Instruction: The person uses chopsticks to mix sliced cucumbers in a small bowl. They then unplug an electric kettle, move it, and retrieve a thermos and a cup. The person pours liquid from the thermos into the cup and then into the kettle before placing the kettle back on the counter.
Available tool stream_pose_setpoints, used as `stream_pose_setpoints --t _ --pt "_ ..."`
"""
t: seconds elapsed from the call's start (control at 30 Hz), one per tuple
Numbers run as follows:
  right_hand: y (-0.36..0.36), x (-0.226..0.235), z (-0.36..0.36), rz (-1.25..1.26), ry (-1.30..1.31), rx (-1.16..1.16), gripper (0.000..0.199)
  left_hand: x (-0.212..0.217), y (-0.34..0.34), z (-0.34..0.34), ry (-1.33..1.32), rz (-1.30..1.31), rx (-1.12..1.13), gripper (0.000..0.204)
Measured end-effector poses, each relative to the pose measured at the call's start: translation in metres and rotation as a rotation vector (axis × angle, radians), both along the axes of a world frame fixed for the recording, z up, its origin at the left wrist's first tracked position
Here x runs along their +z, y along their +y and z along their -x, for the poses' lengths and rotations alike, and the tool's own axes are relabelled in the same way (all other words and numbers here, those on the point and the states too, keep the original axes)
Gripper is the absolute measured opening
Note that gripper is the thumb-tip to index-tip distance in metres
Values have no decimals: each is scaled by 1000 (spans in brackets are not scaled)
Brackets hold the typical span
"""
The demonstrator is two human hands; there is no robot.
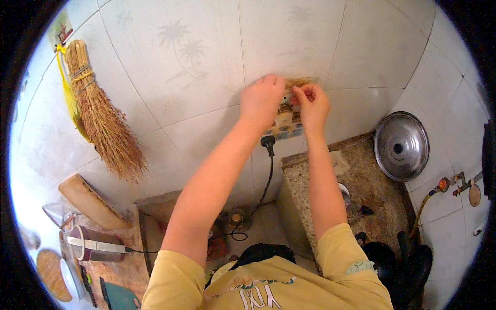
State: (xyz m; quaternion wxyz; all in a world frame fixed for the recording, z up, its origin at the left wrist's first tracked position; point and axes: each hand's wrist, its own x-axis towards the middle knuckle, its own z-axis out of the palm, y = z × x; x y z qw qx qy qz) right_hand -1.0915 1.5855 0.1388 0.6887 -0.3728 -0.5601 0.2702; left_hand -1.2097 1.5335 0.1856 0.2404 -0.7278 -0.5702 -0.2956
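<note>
Both my hands are raised to the tiled wall at a grimy wall socket (295, 132). My left hand (263, 101) is at its upper left, the fingers bent together and the fingertips hidden. On the other side my right hand (313, 109) holds thumb and forefinger in a pinch. Whatever lies in either grip is too small or hidden to name. A brownish, stained strip (302, 81) shows above the fingers. Below my left hand a black plug (268, 142) sits at the socket's lower edge, its cord (271, 178) hanging down.
A straw broom (101, 108) hangs on the wall at the left. Beneath it, a wooden block (92, 201) and a purple-and-white appliance (95, 243) stand on a counter. A stone ledge (372, 186) lies at right with a metal lid (402, 146) leaning behind it. Further right is a gas valve (444, 184).
</note>
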Motion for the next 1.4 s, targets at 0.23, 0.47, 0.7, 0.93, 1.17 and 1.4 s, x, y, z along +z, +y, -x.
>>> stream_pose_setpoints --t 0.23,0.47,0.7,0.93,1.17,1.4 --pt "-65 -35 -22 266 -102 11 25 -16 -19 31 -148 91 56 14" --pt "-72 -89 -2 684 -269 417 43 -75 -69 40 -10 295 8 34" --pt "-79 -88 20 700 -322 493 38 -78 -52 36 273 143 -160 49" --pt "-101 -106 20 664 -167 439 36 -73 -53 28 258 260 -65 48" --pt "-177 -81 7 724 214 583 16 -84 -56 29 -28 205 -258 39" --pt "-178 -51 44 832 534 1424 24 -125 -169 83 -779 343 -55 27"
